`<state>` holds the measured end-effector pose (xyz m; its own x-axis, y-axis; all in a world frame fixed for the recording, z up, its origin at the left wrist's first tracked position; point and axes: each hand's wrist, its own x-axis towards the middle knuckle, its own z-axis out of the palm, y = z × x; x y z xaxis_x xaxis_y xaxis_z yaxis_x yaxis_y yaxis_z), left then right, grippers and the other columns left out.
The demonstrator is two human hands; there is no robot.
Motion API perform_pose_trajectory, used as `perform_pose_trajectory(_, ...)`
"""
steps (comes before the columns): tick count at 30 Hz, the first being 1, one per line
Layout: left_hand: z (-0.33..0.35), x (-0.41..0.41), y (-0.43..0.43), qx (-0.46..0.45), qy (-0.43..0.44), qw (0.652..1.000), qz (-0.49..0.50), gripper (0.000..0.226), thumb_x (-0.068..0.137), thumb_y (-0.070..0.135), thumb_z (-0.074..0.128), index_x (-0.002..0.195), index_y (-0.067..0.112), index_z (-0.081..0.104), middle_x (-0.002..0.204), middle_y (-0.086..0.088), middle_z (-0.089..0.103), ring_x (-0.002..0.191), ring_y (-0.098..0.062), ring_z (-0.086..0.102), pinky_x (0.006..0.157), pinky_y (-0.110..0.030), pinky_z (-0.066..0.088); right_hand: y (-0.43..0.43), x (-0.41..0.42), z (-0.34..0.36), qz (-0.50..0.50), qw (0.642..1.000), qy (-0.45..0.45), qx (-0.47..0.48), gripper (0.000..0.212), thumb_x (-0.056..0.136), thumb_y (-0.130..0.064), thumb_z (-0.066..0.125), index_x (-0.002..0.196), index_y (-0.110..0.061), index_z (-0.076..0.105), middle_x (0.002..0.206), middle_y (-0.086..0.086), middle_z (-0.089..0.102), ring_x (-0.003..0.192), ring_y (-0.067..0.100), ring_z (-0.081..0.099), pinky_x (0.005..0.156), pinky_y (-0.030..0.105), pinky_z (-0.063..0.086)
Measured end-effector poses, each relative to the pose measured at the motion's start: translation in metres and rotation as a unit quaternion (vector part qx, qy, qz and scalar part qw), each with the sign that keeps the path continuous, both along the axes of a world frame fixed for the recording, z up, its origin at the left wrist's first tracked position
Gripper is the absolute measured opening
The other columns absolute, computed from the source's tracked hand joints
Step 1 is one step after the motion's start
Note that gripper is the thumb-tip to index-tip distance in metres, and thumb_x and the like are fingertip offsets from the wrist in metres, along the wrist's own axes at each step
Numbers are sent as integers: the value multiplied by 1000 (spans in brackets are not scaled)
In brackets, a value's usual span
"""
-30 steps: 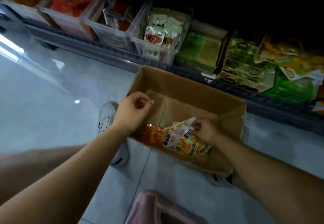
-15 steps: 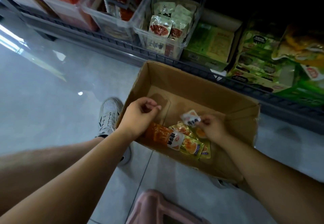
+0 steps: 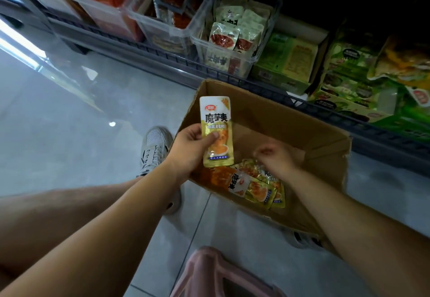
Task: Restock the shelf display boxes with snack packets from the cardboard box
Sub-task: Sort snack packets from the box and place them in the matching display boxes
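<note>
"One packet in hand, is it? Start from the left."

"Leftmost is floor (image 3: 69,115), then a white shoe (image 3: 154,150) just beside the cardboard box (image 3: 267,112). Next comes the left hand (image 3: 190,150). It grips a yellow packet (image 3: 216,131) by the lower half, thumb across the front, upright, with the print facing the camera. I'd say that is to read the label before choosing a slot."

"Where does it hang?"

"Over the box's left wall, above the rim. Nothing touches it but the hand."

"And the rest of the stock?"

"A heap of packets (image 3: 253,186) lies against the near wall of the box, and the far half of the bottom is bare. The right hand (image 3: 277,157) hangs over the heap with its fingers curled. It is blurred, so I cannot tell whether it pinches a packet or holds nothing."

"Room to lift out?"

"Plenty. The box is open at the top, and its walls are tall but well apart. The far wall stands close to the shelf rail (image 3: 144,46), so I judge the carry to be short: up, then forward."

"Which slot?"

"Behind the rail is a clear tub (image 3: 265,40) of pale packets, fairly full. To its right are green display boxes (image 3: 288,64), and the ones furthest right are crowded with bags. I see no yellow match on the shelf, so I can't name the target. The front lips are low and it is dark above, which leaves a narrow mouth. The packet should probably go in end first."
</note>
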<state>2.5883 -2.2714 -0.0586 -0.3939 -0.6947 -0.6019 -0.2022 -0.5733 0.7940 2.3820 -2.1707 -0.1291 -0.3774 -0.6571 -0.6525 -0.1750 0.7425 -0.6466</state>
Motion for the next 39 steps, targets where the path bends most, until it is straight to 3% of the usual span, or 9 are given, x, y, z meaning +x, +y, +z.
perform_pose_trajectory(4, -10, 7, -4, 17, -12, 999, 42, 22, 99, 14, 65, 119, 6, 68, 108, -11, 79, 97, -26, 77, 82, -39, 64, 25, 1, -53, 165, 977, 82, 107, 26, 90, -21, 71, 115, -17, 70, 120, 5, 69, 111, 22, 62, 97, 31, 50)
perform_pose_trajectory(7, -11, 6, -3, 8, -19, 999, 43, 18, 98, 14, 65, 116, 8, 69, 103, -8, 80, 93, -23, 78, 74, -31, 64, 36, 2, -71, 191, 963, 117, 149, 36, 84, -26, 74, 120, -21, 69, 123, 5, 68, 111, 25, 62, 93, 30, 51)
perform_pose_trajectory(11, -15, 6, -2, -6, -33, 999, 30, 17, 98, 14, 67, 115, 10, 70, 103, -6, 80, 94, -22, 78, 75, -30, 63, 44, -1, -74, 211, 960, 98, 157, 13, 87, -16, 70, 82, -28, 72, 106, 0, 70, 102, 23, 64, 89, 33, 54)
perform_pose_trajectory(13, -15, 6, -3, -3, -34, 999, 34, 19, 98, 15, 67, 116, 10, 70, 104, -6, 80, 94, -21, 78, 75, -31, 64, 43, -8, -69, 184, 971, 68, 137, 28, 90, -8, 69, 70, -26, 69, 97, 0, 69, 100, 22, 63, 92, 33, 52)
perform_pose_trajectory(17, -13, 6, -4, 0, -32, 999, 42, 21, 98, 16, 68, 117, 10, 70, 104, -5, 80, 94, -22, 78, 77, -34, 63, 37, -25, -43, 68, 993, 33, 87, 14, 93, -6, 67, 84, -17, 67, 106, 5, 67, 104, 22, 61, 97, 36, 49)
perform_pose_trajectory(23, -8, 4, 1, 0, -38, 999, 28, 20, 99, 18, 67, 118, 12, 69, 105, -6, 80, 94, -22, 78, 84, -40, 62, 19, -38, 25, -62, 998, -16, 10, 8, 98, -21, 63, 100, -17, 69, 97, 3, 74, 87, 18, 71, 74, 31, 55)
perform_pose_trajectory(28, 0, 0, 10, 21, -18, 999, 40, 19, 103, 16, 60, 121, 11, 65, 101, -5, 80, 89, -21, 78, 67, -31, 62, -2, -17, 78, -178, 960, -204, -71, 6, 95, -7, 63, 99, -9, 66, 93, 9, 76, 81, 20, 75, 72, 37, 61)
perform_pose_trajectory(34, 8, -11, 20, 66, 78, 994, 42, 35, 98, 21, 68, 129, 6, 62, 118, -16, 75, 110, -37, 72, 100, -55, 55, -17, 20, 93, -152, 948, -254, -122, 12, 91, -3, 67, 102, -5, 63, 99, 12, 76, 92, 27, 75, 80, 43, 62)
perform_pose_trajectory(39, 5, -11, 13, 5, 27, 999, 36, 32, 93, 4, 71, 125, 6, 63, 113, -13, 77, 101, -29, 76, 91, -48, 61, -26, 19, 77, -116, 971, -180, -103, 11, 94, -17, 67, 103, -12, 70, 96, 8, 74, 90, 24, 72, 86, 40, 59)
